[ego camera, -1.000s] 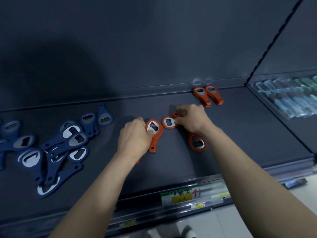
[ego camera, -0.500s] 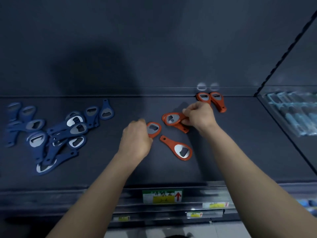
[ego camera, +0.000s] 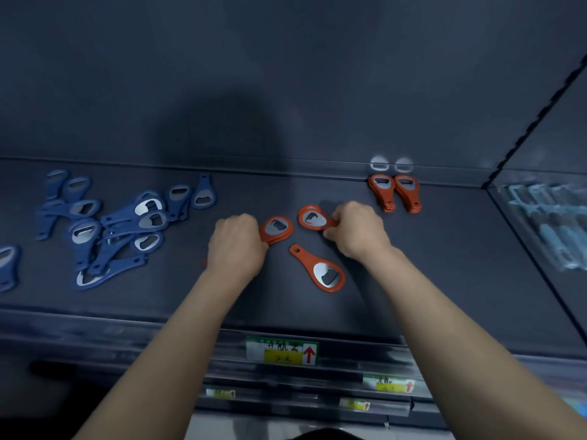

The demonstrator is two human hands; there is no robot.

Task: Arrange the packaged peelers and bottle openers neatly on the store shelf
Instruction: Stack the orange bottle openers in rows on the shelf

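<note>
On the dark shelf (ego camera: 444, 281), my left hand (ego camera: 236, 246) grips the handle of an orange bottle opener (ego camera: 277, 229), whose head sticks out to the right. My right hand (ego camera: 357, 230) grips the handle of another orange opener (ego camera: 313, 217), its head pointing left. A third orange opener (ego camera: 319, 268) lies loose on the shelf between my forearms. Two orange openers (ego camera: 394, 192) stand side by side at the back wall. A loose heap of several blue openers (ego camera: 124, 223) covers the left part of the shelf.
Packaged peelers (ego camera: 546, 223) lie blurred in the neighbouring bay on the right, behind a divider. Price labels (ego camera: 282, 350) run along the shelf's front rail, with lower rails beneath. A dark back wall rises behind the shelf.
The camera has tilted and the view shifted. My right hand now holds a single orange opener with its head left; the loose third opener lies flat between my arms. My left hand keeps its opener.
</note>
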